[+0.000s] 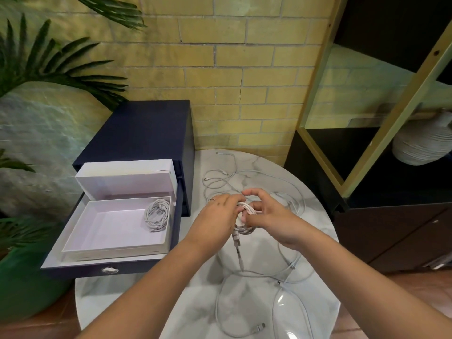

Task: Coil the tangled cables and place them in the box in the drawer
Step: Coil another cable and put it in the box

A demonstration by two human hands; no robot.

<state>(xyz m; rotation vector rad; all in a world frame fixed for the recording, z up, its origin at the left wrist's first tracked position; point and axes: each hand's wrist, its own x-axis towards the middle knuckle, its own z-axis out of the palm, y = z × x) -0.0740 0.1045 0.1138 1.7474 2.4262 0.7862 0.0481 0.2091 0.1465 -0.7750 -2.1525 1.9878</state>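
We hold a half-finished coil of white cable (246, 208) between both hands, lifted over the middle of the round marble table (249, 299). Our left hand (219, 216) is curled round the left side of the bundle, clamping the loops so they cannot spring apart. Our right hand (271, 216) pinches the right side with thumb and fingers, its index finger raised above the loops, which we read as making ready to lay on another turn or wrap the end round. A short tail with a plug (236, 242) hangs below the bundle, so we judge this coil close to done but not yet secured.

More loose white cables (221, 171) lie tangled on the far part of the table, and another runs in wide loops on the near part, ending in a USB plug (260, 327). These have yet to be coiled.

To the left, the navy drawer unit (141, 128) has its drawer (146, 266) pulled out toward us. The white box (115, 252) sits inside with its lid (124, 182) propped upright at the far side, so the way in is clear. One coiled cable (157, 215) already rests in the box's far right corner, leaving room beside it for the bundle in our hands.
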